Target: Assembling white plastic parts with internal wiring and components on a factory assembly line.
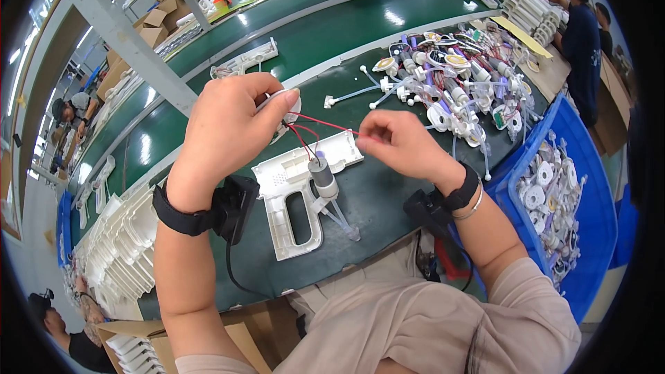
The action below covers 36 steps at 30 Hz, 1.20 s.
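My left hand (232, 119) is closed around a round white part (295, 105), its thumb pressed on the rim; the fingers hide much of it. Red and dark wires run down from there to a small grey motor (321, 174). A red wire (323, 123) stretches to my right hand (402, 142), which pinches its end. Below my hands lies a white gun-shaped shell half (276, 220) with a looped grip. The motor, with its white fitting and clear tube (341, 218), rests over that shell.
A heap of wired motor-and-tube assemblies (450, 79) sits right of my hands. A blue bin (582, 215) of similar parts stands at the right. Stacked white shells (118, 242) lie at the left. A green conveyor belt (332, 17) runs beyond; a grey post (128, 38) rises at left.
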Each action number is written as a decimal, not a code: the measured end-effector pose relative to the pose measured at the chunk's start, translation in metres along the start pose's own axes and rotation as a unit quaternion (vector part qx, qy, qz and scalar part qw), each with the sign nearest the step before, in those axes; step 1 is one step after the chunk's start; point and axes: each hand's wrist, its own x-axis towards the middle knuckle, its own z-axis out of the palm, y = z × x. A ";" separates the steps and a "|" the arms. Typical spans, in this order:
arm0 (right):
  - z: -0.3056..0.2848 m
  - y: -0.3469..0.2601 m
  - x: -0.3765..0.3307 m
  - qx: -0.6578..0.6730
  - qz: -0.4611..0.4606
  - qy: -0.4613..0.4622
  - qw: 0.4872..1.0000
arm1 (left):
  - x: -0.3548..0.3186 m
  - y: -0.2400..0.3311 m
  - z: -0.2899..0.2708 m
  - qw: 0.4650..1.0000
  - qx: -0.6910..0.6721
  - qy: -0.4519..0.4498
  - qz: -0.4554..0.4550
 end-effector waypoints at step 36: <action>0.056 -0.034 0.007 -0.227 -0.275 0.150 0.922 | -0.102 -0.033 0.034 0.928 -0.224 0.294 0.043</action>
